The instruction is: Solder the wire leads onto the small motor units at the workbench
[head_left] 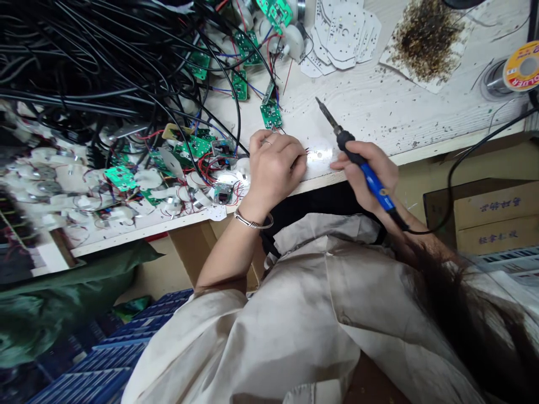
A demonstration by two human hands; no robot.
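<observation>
My right hand (374, 171) is closed around the blue handle of a soldering iron (373, 182), whose bare tip points up and left above the bench. Between my hands lies a small white LED board (319, 160) near the front edge. The right fingertips are close to its right side; whether they touch it I cannot tell. At the board's left end is my left hand (275, 165), fingers curled and closed. Short red wire ends show beside its fingertips, but what it grips is hidden under the palm. A green circuit board (272, 114) lies just beyond that hand.
Black cables (126, 67) heap up at the back left, with green boards and white parts tangled in red and blue wires. White LED panels (343, 31) are stacked behind. A stained pad (425, 45) and a solder spool (522, 67) stand right. The iron's cord (458, 154) trails rightward.
</observation>
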